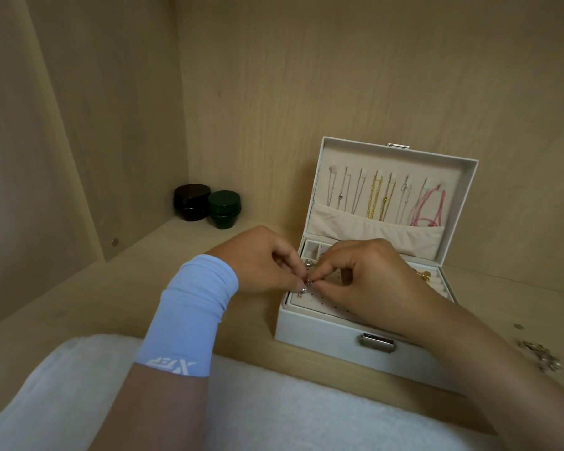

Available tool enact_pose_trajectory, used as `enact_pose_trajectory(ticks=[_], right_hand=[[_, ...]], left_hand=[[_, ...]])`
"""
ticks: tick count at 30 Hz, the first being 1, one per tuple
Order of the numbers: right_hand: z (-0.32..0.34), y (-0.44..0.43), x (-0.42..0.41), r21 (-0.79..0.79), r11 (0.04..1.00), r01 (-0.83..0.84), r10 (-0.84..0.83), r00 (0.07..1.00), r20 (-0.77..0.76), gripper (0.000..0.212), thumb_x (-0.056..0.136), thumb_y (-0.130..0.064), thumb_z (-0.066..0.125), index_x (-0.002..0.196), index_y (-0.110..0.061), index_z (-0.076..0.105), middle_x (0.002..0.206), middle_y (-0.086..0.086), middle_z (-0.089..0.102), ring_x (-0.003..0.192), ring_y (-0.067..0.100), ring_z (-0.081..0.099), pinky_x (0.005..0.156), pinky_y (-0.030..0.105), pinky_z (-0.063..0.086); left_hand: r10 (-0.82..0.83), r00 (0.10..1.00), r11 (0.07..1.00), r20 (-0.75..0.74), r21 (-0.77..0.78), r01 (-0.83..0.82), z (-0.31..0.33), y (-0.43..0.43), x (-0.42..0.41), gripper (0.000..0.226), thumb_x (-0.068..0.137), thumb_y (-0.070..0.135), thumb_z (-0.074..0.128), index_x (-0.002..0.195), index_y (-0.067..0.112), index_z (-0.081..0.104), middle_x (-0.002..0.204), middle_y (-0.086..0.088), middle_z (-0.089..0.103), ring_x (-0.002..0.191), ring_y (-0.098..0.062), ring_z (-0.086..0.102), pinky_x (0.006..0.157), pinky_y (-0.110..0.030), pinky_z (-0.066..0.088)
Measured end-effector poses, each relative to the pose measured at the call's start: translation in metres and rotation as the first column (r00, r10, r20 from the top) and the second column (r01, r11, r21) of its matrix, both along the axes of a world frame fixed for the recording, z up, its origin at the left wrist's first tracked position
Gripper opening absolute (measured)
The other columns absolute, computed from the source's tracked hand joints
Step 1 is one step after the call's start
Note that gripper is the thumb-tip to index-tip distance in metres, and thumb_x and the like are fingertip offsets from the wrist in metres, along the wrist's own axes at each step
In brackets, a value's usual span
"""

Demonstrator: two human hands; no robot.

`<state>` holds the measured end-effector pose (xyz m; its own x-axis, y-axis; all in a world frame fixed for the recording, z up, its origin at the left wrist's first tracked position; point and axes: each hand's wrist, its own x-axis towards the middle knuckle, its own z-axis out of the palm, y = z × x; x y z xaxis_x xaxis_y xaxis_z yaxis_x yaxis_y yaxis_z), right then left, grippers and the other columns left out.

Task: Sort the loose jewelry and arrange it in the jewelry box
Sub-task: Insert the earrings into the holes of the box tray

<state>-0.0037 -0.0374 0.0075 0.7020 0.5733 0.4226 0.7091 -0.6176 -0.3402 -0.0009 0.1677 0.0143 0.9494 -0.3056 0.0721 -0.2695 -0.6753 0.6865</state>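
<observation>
Over the perforated earring panel at the front of the open white jewelry box (323,327), I have both hands meeting. The left hand (261,258) and the right hand (368,275) each keep a pinching grip on a small glinting earring (306,282). I judge this the earring-seating step; next its post must find a hole, pressed gently. More loose silvery jewelry (541,354) waits on the wooden shelf (209,320), right of the box.
</observation>
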Motion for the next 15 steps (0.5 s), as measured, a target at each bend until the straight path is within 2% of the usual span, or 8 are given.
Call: enact_pose_trajectory(ticks=[2,5,8,12,15], right_hand=[[-0.0022,0.001,0.0004,-0.034,0.999,-0.004,0.006,0.999,0.046,0.009,0.081,-0.021,0.08,0.085,-0.028,0.081,0.081,-0.017,0.07,0.067,-0.01,0.056,0.064,0.013,0.043],[-0.0043,0.0009,0.0008,-0.057,0.998,-0.002,0.007,0.996,0.092,0.008,0.081,-0.021,0.079,0.084,-0.029,0.081,0.079,-0.017,0.069,0.065,-0.01,0.053,0.063,0.021,0.05],[-0.0044,0.0004,0.0014,-0.06,0.998,-0.009,0.016,0.994,0.104,0.006,0.081,-0.022,0.079,0.081,-0.028,0.08,0.079,-0.017,0.069,0.066,-0.011,0.054,0.064,0.018,0.049],[0.0006,-0.0038,0.0004,-0.065,0.998,0.01,-0.004,0.996,0.094,0.006,0.081,-0.032,0.075,0.078,-0.03,0.079,0.078,-0.019,0.069,0.069,-0.008,0.058,0.065,0.021,0.052],[-0.0018,-0.0022,-0.0007,-0.1,0.995,0.007,0.003,0.994,0.106,0.005,0.081,-0.029,0.078,0.076,-0.03,0.078,0.075,-0.021,0.066,0.066,-0.006,0.057,0.063,0.029,0.055]], left_hand=[[-0.008,1.0,1.0,-0.011,0.023,0.008,-0.0008,-0.0025,0.0002,0.011,0.077,0.025,0.082,0.086,0.029,0.079,0.083,0.012,0.072,0.07,0.004,0.058,0.066,-0.009,0.043],[-0.003,1.0,1.0,-0.021,0.014,0.003,-0.0008,-0.0023,0.0005,0.007,0.079,0.024,0.08,0.083,0.03,0.08,0.085,0.013,0.074,0.077,0.002,0.061,0.071,-0.013,0.044],[0.004,0.999,1.0,-0.037,0.015,-0.003,-0.0016,-0.0013,0.0015,0.006,0.08,0.025,0.079,0.082,0.031,0.08,0.084,0.015,0.074,0.084,-0.001,0.063,0.077,-0.016,0.046],[0.018,0.999,1.0,-0.047,0.026,-0.017,-0.0027,-0.0015,0.0021,0.005,0.081,0.026,0.078,0.084,0.03,0.079,0.087,0.016,0.073,0.089,-0.001,0.063,0.077,-0.016,0.044],[0.028,0.998,0.999,-0.048,0.031,-0.027,-0.003,-0.002,0.0018,0.004,0.081,0.027,0.078,0.085,0.028,0.079,0.088,0.016,0.073,0.088,-0.001,0.062,0.073,-0.015,0.043]])
